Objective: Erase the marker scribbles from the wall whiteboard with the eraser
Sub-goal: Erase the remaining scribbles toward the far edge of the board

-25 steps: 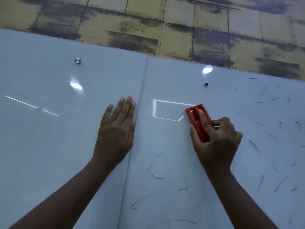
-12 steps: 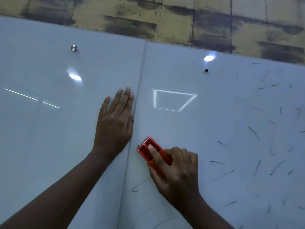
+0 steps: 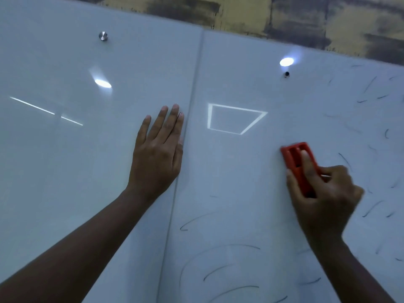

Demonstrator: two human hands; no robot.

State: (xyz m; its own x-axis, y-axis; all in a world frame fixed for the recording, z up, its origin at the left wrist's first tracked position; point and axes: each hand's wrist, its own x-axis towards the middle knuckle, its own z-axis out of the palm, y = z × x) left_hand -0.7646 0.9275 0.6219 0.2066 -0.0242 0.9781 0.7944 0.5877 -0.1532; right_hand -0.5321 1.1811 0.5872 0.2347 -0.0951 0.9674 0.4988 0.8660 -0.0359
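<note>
Right hand: the right hand [image 3: 325,193] grips the red eraser [image 3: 298,167] against the whiteboard [image 3: 251,171], right of the panel seam [image 3: 185,149]; index finger laid along the eraser's back, thumb on its left edge, other fingers curled round it.
Left hand: the left hand [image 3: 157,154] lies flat on the whiteboard, fingers straight and together, touching the left side of the seam and holding nothing.
Hidden or unclear: the right hand and eraser are motion-blurred; the eraser's lower end is covered by the fingers, and its pad face is turned to the board and cannot be seen. Both forearms are cut off by the lower frame edge.
Marker scribbles: short dark marker scribbles [image 3: 371,208] lie scattered right of the eraser; longer curved strokes lie below it, right of the seam. Several are faint and hard to trace.
Fittings: a metal standoff [image 3: 103,36] sits left of the seam near the board's top; a dark mounting point [image 3: 286,73] sits right of the seam, above the eraser.
Reflections: a square light reflection [image 3: 236,119] lies between seam and eraser; bright spots and a thin line also show.
Surroundings: a yellow tiled wall [image 3: 284,14] with dark stains runs above the board.
</note>
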